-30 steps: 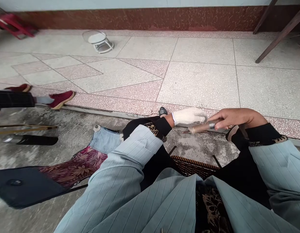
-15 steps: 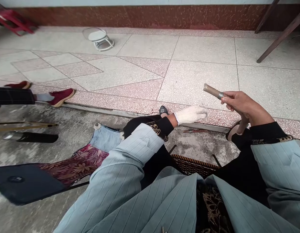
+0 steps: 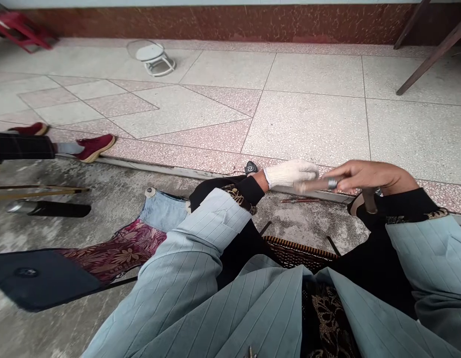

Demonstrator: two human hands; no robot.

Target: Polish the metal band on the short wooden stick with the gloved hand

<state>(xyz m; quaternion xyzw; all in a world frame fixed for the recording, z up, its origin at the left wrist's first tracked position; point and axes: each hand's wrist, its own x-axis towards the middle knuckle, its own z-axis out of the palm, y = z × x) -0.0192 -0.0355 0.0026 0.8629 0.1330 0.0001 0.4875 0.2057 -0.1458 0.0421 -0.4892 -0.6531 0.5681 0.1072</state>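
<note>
My left hand (image 3: 292,173), in a white knitted glove, is low over the step edge with its fingers curled closed. Whatever it may grip is hidden. My right hand (image 3: 364,175), bare, is closed around a brown wooden stick (image 3: 314,185) with a band of metal wire wound round it. The stick's blurred far end points left, just below the gloved fingers; whether they touch cannot be told. Another brown wooden part (image 3: 370,200) hangs below my right palm; its join with the stick is covered by the hand.
A thin reddish rod (image 3: 299,201) lies on the concrete below my hands. Between my knees is a woven wicker edge (image 3: 299,253). To the left are patchwork cloth (image 3: 122,248), a dark bottle (image 3: 51,209) and another person's red shoe (image 3: 96,147). A small white stool (image 3: 155,57) stands behind.
My right hand has come down, swinging the wire-bound stick from raised to nearly level beside the gloved hand. My left hand has barely moved.
</note>
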